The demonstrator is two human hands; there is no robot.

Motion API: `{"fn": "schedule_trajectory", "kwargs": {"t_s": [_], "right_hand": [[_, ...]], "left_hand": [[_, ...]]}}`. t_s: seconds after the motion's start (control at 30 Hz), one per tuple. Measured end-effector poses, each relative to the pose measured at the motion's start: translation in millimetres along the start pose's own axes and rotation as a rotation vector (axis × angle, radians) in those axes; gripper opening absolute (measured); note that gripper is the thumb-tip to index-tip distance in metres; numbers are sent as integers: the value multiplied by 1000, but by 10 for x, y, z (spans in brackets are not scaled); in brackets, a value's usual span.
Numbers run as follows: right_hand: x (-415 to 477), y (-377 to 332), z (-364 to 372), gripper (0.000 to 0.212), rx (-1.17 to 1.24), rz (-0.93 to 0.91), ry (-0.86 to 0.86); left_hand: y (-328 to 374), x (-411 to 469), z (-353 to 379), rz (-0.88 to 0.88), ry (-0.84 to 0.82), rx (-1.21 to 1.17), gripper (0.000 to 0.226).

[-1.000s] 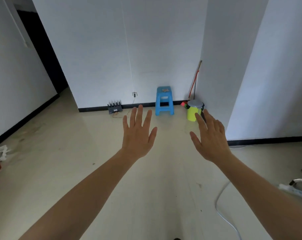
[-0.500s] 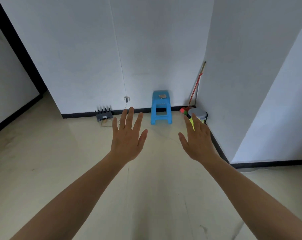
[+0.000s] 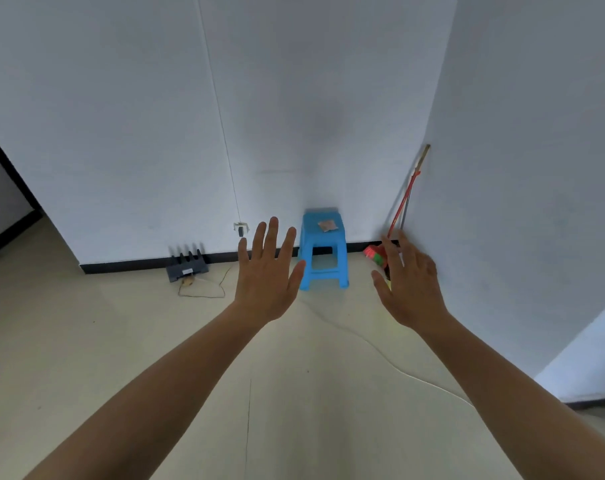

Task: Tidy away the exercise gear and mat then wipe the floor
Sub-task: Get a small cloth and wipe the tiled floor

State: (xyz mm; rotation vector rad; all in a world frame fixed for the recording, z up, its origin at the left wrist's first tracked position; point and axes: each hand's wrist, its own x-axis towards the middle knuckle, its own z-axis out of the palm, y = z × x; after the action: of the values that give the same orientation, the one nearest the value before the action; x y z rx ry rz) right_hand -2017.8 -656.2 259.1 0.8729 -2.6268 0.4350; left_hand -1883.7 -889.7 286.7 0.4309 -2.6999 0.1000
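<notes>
Beyond left hand [image 3: 268,275], right hand [image 3: 410,289]: blue stool [image 3: 323,251]; router [image 3: 187,266]; broom [image 3: 373,252]

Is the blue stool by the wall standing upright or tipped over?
Upright: the blue stool stands with its legs on the floor and its seat on top.

Nothing legible here tbh. The black router [image 3: 187,268] on the floor by the wall has a small white sticker [image 3: 187,271] on its front, but it's way too small & blurry to read. The little packet [image 3: 327,225] on top of the blue stool [image 3: 323,251] prob has print on it, but I can't make out any letters or nos.
</notes>
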Motion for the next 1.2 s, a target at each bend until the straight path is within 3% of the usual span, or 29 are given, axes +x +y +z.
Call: {"fn": "schedule_trajectory", "kwargs": {"t_s": [0.2, 0.37, 0.57, 0.7, 0.9, 1.2], "right_hand": [[1410, 526, 970, 67, 26, 72, -3], [2829, 1069, 1764, 67, -26, 92, -102], [4553, 1452, 2231, 64, -37, 140, -181], [5444, 1546, 2630, 67, -56, 63, -222], [6659, 1749, 3693, 66, -85, 78, -307], [8446, 2077, 5278, 61, -126, 159, -565]], "left_hand": [[-220, 1525, 1092, 51, -65, 5, 71], [-326, 3022, 2000, 69, -126, 42, 72], [-649, 4631, 2509, 91, -149, 84, 68], [-977, 5415, 2960, 70, -146, 60, 66], [-1391, 6640, 4104, 63, -260, 36, 69], [-1878, 8547, 5803, 110, -489, -115, 74]]}}
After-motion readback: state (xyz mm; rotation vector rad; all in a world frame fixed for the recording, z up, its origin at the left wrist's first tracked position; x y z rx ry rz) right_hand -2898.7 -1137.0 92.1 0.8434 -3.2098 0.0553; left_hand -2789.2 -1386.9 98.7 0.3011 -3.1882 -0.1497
